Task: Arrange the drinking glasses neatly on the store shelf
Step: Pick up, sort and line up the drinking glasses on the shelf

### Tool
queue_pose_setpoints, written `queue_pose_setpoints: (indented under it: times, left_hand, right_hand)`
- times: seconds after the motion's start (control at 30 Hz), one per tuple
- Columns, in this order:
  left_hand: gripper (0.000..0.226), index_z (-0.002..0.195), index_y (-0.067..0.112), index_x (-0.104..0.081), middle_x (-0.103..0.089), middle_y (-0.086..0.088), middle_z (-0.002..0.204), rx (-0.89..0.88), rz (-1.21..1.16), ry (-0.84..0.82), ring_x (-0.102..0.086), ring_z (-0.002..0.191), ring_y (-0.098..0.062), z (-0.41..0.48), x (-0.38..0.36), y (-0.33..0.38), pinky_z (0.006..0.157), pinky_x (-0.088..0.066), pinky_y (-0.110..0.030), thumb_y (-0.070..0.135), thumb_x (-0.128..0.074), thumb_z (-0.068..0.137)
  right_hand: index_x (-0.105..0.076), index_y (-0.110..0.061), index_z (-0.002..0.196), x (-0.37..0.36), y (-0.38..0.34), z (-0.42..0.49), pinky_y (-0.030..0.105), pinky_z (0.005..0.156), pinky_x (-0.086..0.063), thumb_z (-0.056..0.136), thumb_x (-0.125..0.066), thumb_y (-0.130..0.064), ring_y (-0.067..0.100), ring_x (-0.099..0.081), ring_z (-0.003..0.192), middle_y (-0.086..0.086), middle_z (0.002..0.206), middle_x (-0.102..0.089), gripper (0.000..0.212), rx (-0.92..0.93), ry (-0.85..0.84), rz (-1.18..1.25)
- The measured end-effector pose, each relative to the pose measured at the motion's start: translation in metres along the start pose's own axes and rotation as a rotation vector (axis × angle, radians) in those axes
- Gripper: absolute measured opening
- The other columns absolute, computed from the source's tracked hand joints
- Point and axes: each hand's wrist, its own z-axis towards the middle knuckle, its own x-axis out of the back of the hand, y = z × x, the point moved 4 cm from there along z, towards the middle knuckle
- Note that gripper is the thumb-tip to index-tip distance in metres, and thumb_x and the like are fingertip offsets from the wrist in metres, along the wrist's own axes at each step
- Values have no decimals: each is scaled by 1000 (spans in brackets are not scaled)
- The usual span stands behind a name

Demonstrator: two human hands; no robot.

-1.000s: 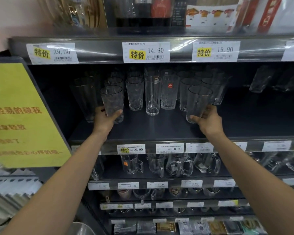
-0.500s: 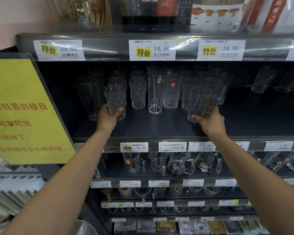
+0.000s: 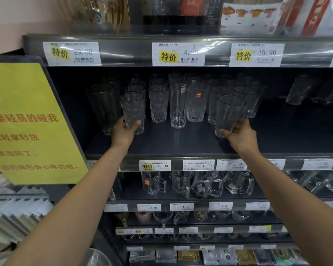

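Several clear drinking glasses stand in rows on a dark shelf [image 3: 181, 144]. My left hand [image 3: 123, 131] grips the base of a patterned glass [image 3: 132, 110] at the front left, upright on the shelf. My right hand [image 3: 240, 134] grips the lower part of a plain tapered glass [image 3: 229, 114] at the front right, tilted slightly and near the shelf surface. Between them stand a patterned glass [image 3: 158, 102], a tall straight glass [image 3: 178, 105] and a glass with a red sticker [image 3: 197, 101]. A tall dark glass [image 3: 102, 106] stands at the far left.
A yellow notice sign [image 3: 27, 121] hangs at the left of the shelf unit. Price tags line each shelf edge. Glass mugs [image 3: 206, 184] fill the shelf below. More glasses [image 3: 298, 91] stand at the far right of the same shelf, with bare shelf in front.
Both hands keep hold of their glasses. The view has shifted slightly; the glasses stay in about the same spots on the shelf.
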Motion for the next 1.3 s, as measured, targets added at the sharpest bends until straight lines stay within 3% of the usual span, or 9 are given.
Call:
queue_pose_setpoints:
  times: [0.43, 0.63, 0.87, 0.97, 1.07, 1.17, 1.3]
  left_hand:
    - [43, 133, 13, -58, -63, 4, 123, 13, 18, -1, -59, 116, -14, 2, 1, -3, 106, -44, -32, 14, -69, 92]
    - [37, 124, 2, -64, -67, -13, 124, 68, 141, 41, -63, 115, -25, 3, 2, 0, 93, -44, -25, 18, -71, 91]
    - [32, 120, -1, -66, -68, -12, 120, 150, 293, -21, -62, 107, -24, -17, 8, 13, 85, -41, -23, 16, -68, 93]
    - [35, 123, 1, -65, -63, 0, 111, 176, 299, -77, -55, 101, -15, -31, 4, 21, 85, -38, -21, 21, -66, 95]
    - [34, 123, 7, -67, -65, 0, 124, 145, 330, -120, -56, 112, -14, -44, 1, 30, 91, -38, -21, 23, -66, 94]
    - [20, 111, 14, -73, -69, 4, 113, 72, 301, -162, -60, 111, -13, -62, -11, 46, 92, -40, -21, 21, -65, 93]
    - [12, 97, 20, -73, -71, 10, 100, 10, 164, -246, -64, 101, -8, -97, -46, 69, 100, -50, -32, 14, -64, 94]
  right_hand:
    - [-49, -14, 129, 1, -1, 0, 42, 105, -47, 78, -84, -30, 25, -63, 115, 5, 119, -69, 63, -16, 2, -6]
    - [-49, -12, 130, 3, -5, 1, 37, 107, -44, 78, -84, -28, 24, -61, 119, 6, 120, -69, 65, -27, -38, 22]
    - [-53, -14, 132, 7, -8, 4, 26, 95, -41, 75, -86, -34, 23, -60, 120, 4, 124, -68, 69, -58, -154, -48]
    - [-60, -20, 131, 19, -9, 3, 27, 94, -41, 77, -82, -41, 22, -58, 121, -2, 125, -67, 62, -35, -200, -113]
    - [-60, -18, 130, 40, -10, -5, 31, 97, -46, 82, -78, -38, 24, -60, 118, -1, 125, -64, 55, -32, -189, -92]
    - [-65, -25, 114, 67, -7, -21, 37, 96, -51, 84, -76, -35, 19, -65, 106, -2, 111, -71, 33, -9, -169, -11]
    - [-68, -23, 113, 104, -3, -59, 18, 80, -49, 89, -73, -27, 7, -67, 99, -8, 103, -72, 25, 46, -171, 116]
